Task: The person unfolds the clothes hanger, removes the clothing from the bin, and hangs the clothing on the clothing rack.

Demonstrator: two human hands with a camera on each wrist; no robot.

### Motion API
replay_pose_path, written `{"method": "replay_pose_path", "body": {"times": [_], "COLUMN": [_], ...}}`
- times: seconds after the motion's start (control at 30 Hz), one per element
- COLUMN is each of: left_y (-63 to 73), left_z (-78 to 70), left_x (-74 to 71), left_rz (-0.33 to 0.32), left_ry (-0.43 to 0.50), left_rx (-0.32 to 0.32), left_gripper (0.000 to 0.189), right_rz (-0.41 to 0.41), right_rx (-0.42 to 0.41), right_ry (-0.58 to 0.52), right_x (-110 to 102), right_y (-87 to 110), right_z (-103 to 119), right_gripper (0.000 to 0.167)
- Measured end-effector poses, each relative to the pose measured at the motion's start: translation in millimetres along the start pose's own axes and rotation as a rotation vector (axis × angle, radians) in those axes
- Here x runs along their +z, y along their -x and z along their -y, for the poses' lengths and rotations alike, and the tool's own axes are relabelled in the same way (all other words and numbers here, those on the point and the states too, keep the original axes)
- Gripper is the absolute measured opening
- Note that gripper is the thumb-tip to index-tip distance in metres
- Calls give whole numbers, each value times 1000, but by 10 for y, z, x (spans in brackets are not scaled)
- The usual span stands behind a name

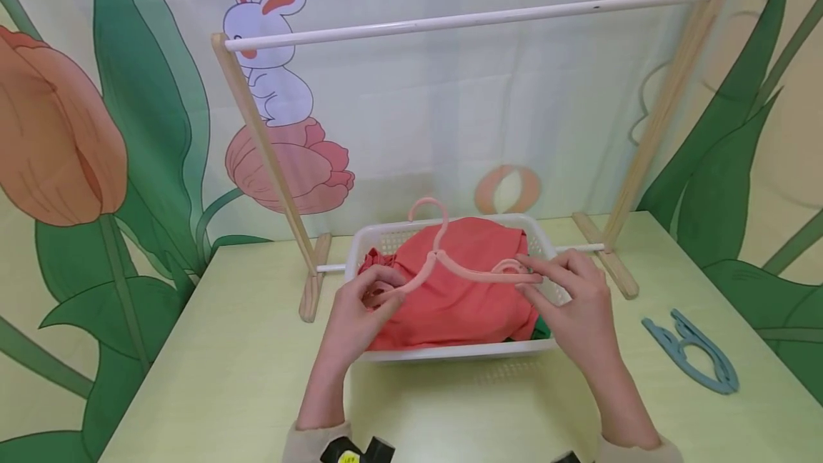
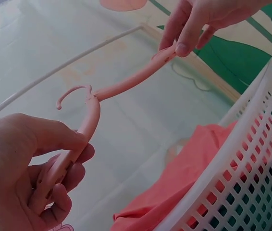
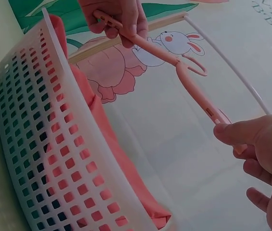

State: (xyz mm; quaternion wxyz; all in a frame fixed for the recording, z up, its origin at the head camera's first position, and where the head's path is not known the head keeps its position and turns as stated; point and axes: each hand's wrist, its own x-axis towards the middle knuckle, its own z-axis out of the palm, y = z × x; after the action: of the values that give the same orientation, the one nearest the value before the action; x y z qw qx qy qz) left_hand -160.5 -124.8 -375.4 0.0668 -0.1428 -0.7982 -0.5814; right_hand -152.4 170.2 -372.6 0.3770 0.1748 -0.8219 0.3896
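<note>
A pink folding clothes hanger (image 1: 472, 271) is spread over the basket, its hook pointing up and its two arms sloping outward. My left hand (image 1: 361, 309) grips the left arm of the hanger, thumb on the near side and fingers curled behind, as the left wrist view shows. At the other end, my right hand (image 1: 581, 306) pinches the tip of the right arm between thumb and fingers. Below lies a coral-red garment (image 1: 450, 313) heaped in a white perforated basket (image 1: 450, 354). A bit of green cloth (image 1: 541, 329) shows at the basket's right side.
Behind the basket stands a rack with wooden legs (image 1: 662, 120) and a white top rail (image 1: 476, 18). A folded blue hanger (image 1: 697, 352) lies on the pale table (image 1: 212, 377) at the right. A printed curtain (image 1: 411, 113) hangs behind.
</note>
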Motion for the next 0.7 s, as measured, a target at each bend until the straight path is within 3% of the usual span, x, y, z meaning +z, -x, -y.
{"method": "replay_pose_path", "body": {"times": [0.17,0.5,0.7], "left_y": [22,49,57], "left_z": [2,0,2], "left_x": [4,-24,-16], "left_rz": [-6,28,49], "left_ry": [-18,-32,-55], "left_rx": [-21,29,22], "left_gripper": [26,24,24], "right_rz": [26,139,176], "right_rx": [37,77,74], "right_ry": [-14,-5,6], "right_x": [44,-33,-7], "right_y": [26,-4,-7], "right_z": [11,-7,3], "right_gripper": [41,40,33]}}
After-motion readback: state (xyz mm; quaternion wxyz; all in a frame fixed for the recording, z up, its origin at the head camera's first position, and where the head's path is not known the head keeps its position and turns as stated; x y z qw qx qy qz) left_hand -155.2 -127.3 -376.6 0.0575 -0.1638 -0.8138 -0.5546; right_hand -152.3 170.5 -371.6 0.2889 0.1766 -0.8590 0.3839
